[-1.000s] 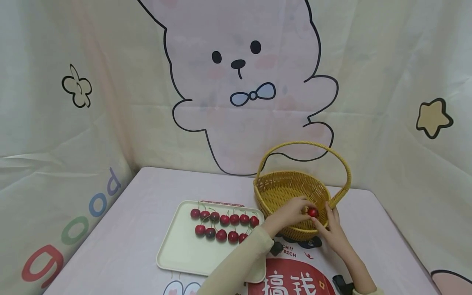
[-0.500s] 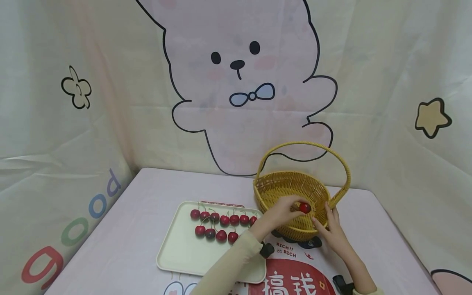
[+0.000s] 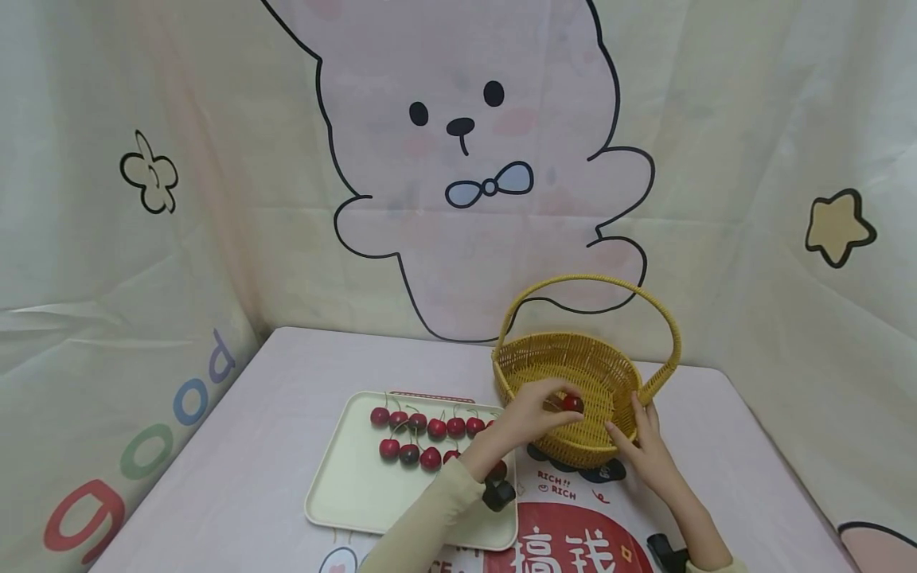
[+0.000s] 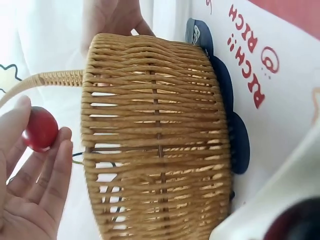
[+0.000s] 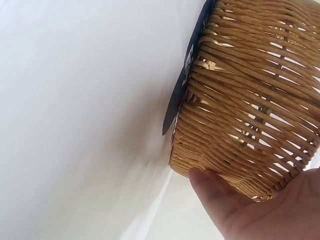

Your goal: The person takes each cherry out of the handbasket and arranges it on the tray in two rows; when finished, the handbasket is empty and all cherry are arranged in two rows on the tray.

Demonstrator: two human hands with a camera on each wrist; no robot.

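My left hand [image 3: 533, 414] pinches a red cherry [image 3: 572, 403] between thumb and fingers, over the near left part of a yellow wicker basket [image 3: 595, 458]. In the left wrist view the cherry [image 4: 41, 129] sits above the basket's rim, apart from the weave. At the basket's right side, my right hand [image 3: 655, 461] holds the rim near the handle's base. One of its digits touches the outer wall in the right wrist view. Cherries with stems [image 3: 436, 429] lie in two rows on a cream tray [image 3: 344, 493]; my left forearm hides some of them.
The basket's tall arched handle [image 3: 591, 278] rises over its opening. The tray stands to the left of the basket. Beneath them a pale cloth [image 3: 286, 398] with a red printed patch [image 3: 573, 525] covers the table. A printed curtain [image 3: 286, 263] hangs behind.
My left hand has moved left across the basket with the cherry, away from the right hand. The right hand and the basket have stayed in place.
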